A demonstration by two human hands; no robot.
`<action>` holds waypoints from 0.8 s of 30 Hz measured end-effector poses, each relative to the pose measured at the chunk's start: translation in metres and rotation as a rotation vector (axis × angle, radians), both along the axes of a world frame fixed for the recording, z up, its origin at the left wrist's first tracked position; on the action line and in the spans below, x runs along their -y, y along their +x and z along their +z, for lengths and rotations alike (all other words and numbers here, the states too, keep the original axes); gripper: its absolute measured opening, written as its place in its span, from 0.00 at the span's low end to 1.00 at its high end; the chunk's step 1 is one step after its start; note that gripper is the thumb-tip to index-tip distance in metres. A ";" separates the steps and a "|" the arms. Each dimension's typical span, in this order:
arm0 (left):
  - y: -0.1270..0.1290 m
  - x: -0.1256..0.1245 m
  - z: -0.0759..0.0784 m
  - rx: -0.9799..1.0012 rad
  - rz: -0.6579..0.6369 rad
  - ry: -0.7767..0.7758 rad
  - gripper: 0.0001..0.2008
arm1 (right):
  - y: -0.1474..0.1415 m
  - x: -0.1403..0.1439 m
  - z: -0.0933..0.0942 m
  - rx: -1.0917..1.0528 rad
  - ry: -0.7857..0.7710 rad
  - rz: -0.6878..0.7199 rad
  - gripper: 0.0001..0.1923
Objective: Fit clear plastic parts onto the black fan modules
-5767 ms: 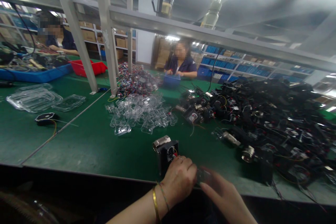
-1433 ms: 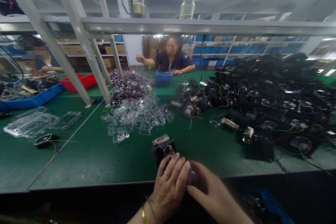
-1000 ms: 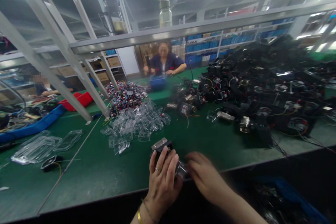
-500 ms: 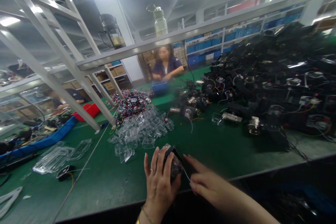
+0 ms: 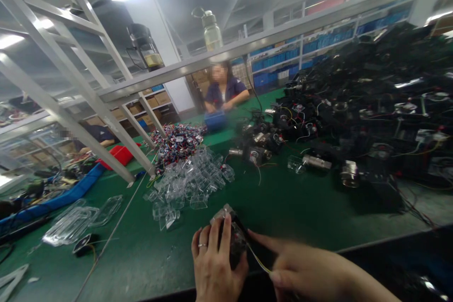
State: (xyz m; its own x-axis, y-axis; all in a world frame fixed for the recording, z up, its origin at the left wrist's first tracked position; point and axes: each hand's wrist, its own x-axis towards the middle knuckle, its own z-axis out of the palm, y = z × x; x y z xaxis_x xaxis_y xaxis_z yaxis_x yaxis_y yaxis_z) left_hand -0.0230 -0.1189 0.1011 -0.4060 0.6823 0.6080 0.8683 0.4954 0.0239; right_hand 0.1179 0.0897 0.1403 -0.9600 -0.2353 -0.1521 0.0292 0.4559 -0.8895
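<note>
Since the earlier frames the black part [image 5: 233, 240] has tipped over from standing upright into a slant against the palm, and a thin yellow wire [image 5: 259, 264] now runs out from it to the right hand [image 5: 300, 276], which has drawn back toward the near edge of the green table [image 5: 304, 207]. The left hand [image 5: 215, 269] wraps the part from its left side, fingers [image 5: 211, 240] pointing up and curled round it, a ring on one of them. The right hand pinches the yellow wire between thumb and finger, with its forefinger stretched out to touch the part's right side (the picture is blurred here, so the exact contact is hard to tell). The part sits at the near middle of the table, just beyond the dark edge. Beyond it lies a heap of clear plastic covers [image 5: 191, 181], and farther off a tangle of small wired pieces [image 5: 177, 139]. A big pile of black parts [image 5: 371, 104] fills the right side. At the far side a person [image 5: 224, 87] sits behind a blue bin [image 5: 215, 120]. Clear trays [image 5: 81, 217] lie at the near left.
</note>
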 end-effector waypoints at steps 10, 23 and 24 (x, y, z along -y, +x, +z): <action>-0.006 -0.002 -0.028 0.054 -0.055 0.097 0.34 | -0.058 0.009 -0.036 -0.256 -0.050 -0.232 0.47; -0.004 0.014 -0.035 0.766 0.110 0.412 0.27 | -0.066 0.040 -0.037 -0.315 -0.071 -0.446 0.32; -0.002 0.015 -0.034 0.791 0.137 0.411 0.27 | -0.062 0.045 -0.037 -0.311 -0.063 -0.472 0.33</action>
State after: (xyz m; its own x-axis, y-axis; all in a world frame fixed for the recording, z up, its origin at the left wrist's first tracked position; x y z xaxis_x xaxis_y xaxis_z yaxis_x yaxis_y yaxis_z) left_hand -0.0248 -0.1340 0.0670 -0.8711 0.3872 0.3020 0.4570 0.4141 0.7872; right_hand 0.0554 0.0448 0.1034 -0.9606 0.2309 0.1546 -0.0504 0.4024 -0.9141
